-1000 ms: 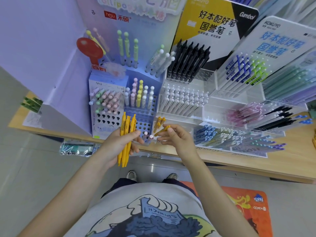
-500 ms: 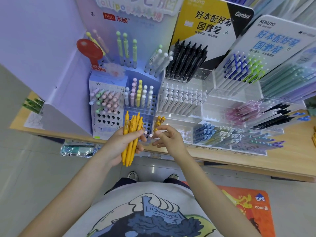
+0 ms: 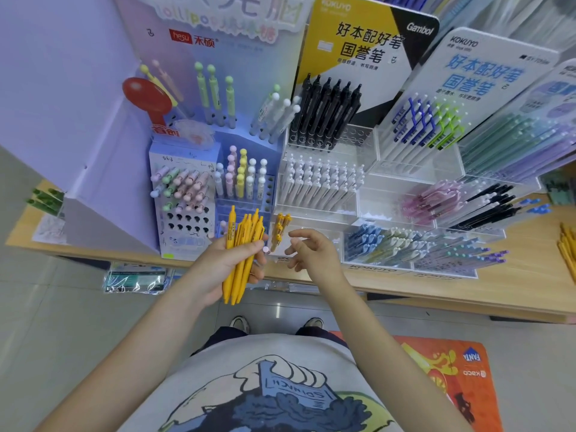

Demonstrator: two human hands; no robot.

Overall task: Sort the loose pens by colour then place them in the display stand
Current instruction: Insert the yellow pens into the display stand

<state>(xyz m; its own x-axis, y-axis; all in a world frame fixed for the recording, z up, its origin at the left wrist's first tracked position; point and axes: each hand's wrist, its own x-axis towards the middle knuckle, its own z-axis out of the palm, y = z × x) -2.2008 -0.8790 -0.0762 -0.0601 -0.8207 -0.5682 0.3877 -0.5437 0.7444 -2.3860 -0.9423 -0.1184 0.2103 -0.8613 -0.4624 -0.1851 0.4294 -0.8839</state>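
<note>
1. While the left hand grips a bundle of yellow plastic pens at centre frame, I judge the placing step is in hand.
2. The right hand hovers just beside them, fingers loosely curled, holding nothing.
3. Next it likely must pinch one pen and seat it.
4. A clear acrylic compartment behind the hands holds a few yellow pens; the blue perforated stand holds pastel pens.
</note>
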